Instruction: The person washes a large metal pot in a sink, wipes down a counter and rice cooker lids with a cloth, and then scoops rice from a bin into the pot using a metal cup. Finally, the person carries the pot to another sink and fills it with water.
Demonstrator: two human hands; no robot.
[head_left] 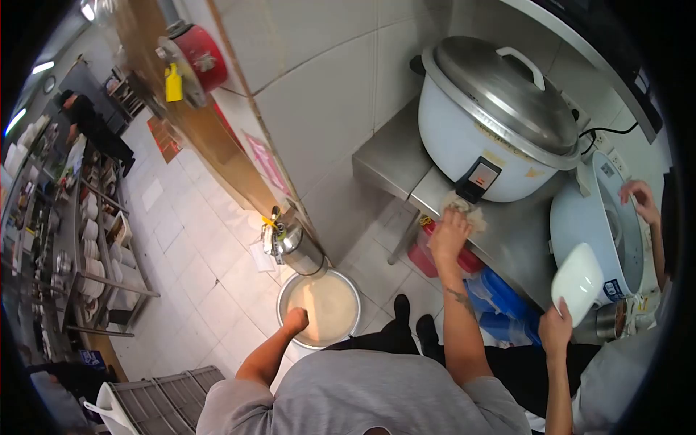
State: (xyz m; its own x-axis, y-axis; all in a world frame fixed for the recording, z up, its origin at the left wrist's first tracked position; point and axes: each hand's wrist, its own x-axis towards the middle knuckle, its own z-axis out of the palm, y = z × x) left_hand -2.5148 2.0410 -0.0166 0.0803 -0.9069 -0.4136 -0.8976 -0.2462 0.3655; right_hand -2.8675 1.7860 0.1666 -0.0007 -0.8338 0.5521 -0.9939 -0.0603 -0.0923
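My right hand presses a crumpled beige cloth onto the steel table, just below the front switch of a big white rice cooker with its steel lid on. On the left, my left hand is closed like a fist over the left side of a wide metal pot on the floor. Pale, cloudy contents fill the pot. Whatever the left fingers hold, if anything, is hidden.
At right a co-worker's hand holds a white dish; their other hand is by an open white cooker. A fire extinguisher stands behind the pot. Blue containers sit under the table. Another person stands far left.
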